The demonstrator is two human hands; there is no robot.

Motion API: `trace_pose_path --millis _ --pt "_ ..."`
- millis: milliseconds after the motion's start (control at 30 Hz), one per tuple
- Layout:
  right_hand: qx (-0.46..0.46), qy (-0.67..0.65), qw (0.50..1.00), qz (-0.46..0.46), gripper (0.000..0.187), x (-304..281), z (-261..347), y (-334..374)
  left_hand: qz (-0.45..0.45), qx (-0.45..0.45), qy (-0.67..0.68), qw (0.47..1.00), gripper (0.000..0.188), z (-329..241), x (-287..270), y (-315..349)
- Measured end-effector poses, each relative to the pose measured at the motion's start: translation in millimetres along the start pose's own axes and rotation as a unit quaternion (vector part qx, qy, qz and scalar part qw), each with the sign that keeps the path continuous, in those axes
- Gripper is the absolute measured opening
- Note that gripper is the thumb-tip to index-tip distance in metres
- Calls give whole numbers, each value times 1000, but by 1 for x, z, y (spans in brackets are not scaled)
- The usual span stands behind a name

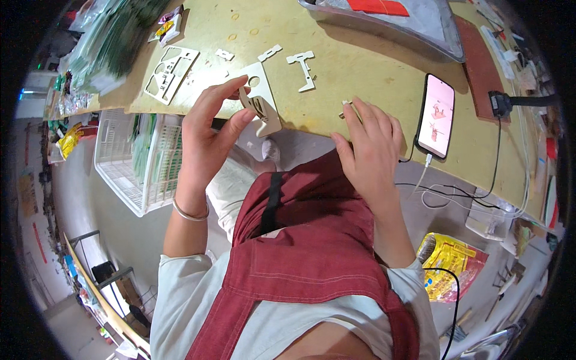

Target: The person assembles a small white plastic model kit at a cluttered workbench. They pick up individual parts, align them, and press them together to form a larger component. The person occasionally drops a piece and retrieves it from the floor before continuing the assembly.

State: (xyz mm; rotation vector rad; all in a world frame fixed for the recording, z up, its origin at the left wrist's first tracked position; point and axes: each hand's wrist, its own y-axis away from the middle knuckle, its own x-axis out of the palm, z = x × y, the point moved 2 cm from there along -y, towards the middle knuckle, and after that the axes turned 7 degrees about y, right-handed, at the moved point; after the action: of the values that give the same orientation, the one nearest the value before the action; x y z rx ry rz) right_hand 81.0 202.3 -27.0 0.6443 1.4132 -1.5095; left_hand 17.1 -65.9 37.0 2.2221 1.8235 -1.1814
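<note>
My left hand (210, 123) pinches a thin, pale cut-out piece (258, 107) with slots between thumb and fingers, above the table's front edge. Behind it a flat off-white panel (268, 96) with a round hole lies partly over the edge. My right hand (373, 141) is at the table edge, its fingers stretched out and apart. Its index fingertip is at a small pale piece (344, 110); whether they touch is hard to see. A T-shaped pale piece (305, 69) and two small notched pieces (270, 53) lie farther back. A cut-out sheet (172, 75) lies to the left.
A phone (436, 117) with a lit pink screen lies right of my right hand, its white cable (427, 161) hanging off the edge. A metal tray (390, 30) stands at the back. Plastic-wrapped sheets (111, 51) are piled back left; a white basket (129, 159) is below the table.
</note>
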Motion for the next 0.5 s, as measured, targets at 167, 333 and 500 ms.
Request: trace_pose_path --millis 167,333,500 --pt "-1 -32 999 0 50 2 -1 6 21 -6 -7 1000 50 -1 -3 -4" --pt "-26 -47 999 -8 41 7 -1 10 37 -14 6 999 50 -4 -4 -8" --pt "-33 -61 997 -31 36 9 -3 11 50 -13 -1 999 51 -4 -4 -10"
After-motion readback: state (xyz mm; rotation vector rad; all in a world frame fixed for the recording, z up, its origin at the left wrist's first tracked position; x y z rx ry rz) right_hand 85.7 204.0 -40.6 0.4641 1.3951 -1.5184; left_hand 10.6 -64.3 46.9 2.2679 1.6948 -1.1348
